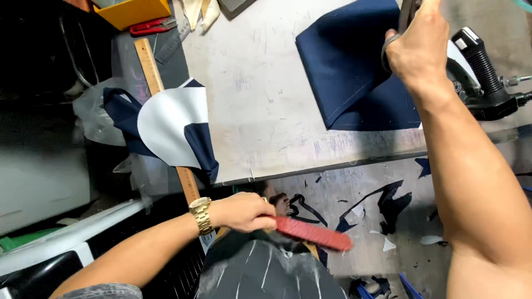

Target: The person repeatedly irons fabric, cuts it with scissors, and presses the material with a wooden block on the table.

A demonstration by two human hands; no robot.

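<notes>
Item: cutting station, seen from above, with the desk point(260, 111) as landmark. Right hand point(415, 44): raised over the desk's far right part, clenched around the grey handles of a pair of scissors point(396, 33), whose blades run out of the top of the view. Folded navy cloth point(349, 61): lying flat on the desk, just beside and partly under that hand, its near corner toward the desk's front edge. Left hand point(244, 212): below the desk's front edge, closed on one end of a flat red textured strip point(316, 233), which juts rightward over the scrap-strewn floor point(382, 221); a gold wristwatch point(200, 215) sits on the wrist. Step judged in hand: scissors taken up at the navy cloth, strip gripped low and well apart from it. Any cut would call for the blades lined up on the cloth edge and the cloth steadied flat. Also present: a wooden ruler point(149, 66) along the desk's left edge; a white-and-navy cut piece point(174, 124) draped over that edge; a yellow box point(138, 11) and red snips point(152, 26) at the far left corner; a black machine point(482, 72) at the right edge.
</notes>
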